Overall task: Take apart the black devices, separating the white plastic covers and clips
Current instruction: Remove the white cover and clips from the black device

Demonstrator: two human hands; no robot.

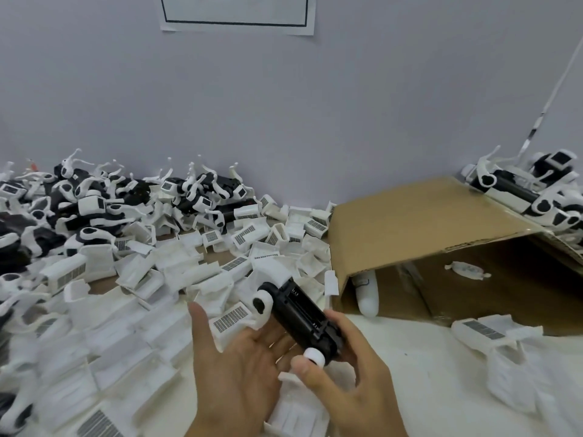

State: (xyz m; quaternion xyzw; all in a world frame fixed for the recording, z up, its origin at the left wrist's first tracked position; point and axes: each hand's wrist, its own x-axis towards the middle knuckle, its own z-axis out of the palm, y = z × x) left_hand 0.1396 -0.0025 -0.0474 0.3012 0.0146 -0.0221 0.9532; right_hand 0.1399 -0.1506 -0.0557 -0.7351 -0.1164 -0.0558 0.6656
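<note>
A black device (299, 313) with a white clip piece at its far end and a white round cap near my thumb lies tilted across both hands. My right hand (350, 376) grips its near end, thumb on the white cap and fingers curled round the black body. My left hand (233, 367) lies palm up under the device with fingers spread and straight, supporting it. Loose white plastic covers (202, 272) carpet the table in front of me.
A heap of black devices with white clips (94, 203) fills the far left by the wall. An open cardboard box (441, 244) lies on its side at the right, with more devices (536, 190) piled behind it. White covers (492, 335) also lie near the box.
</note>
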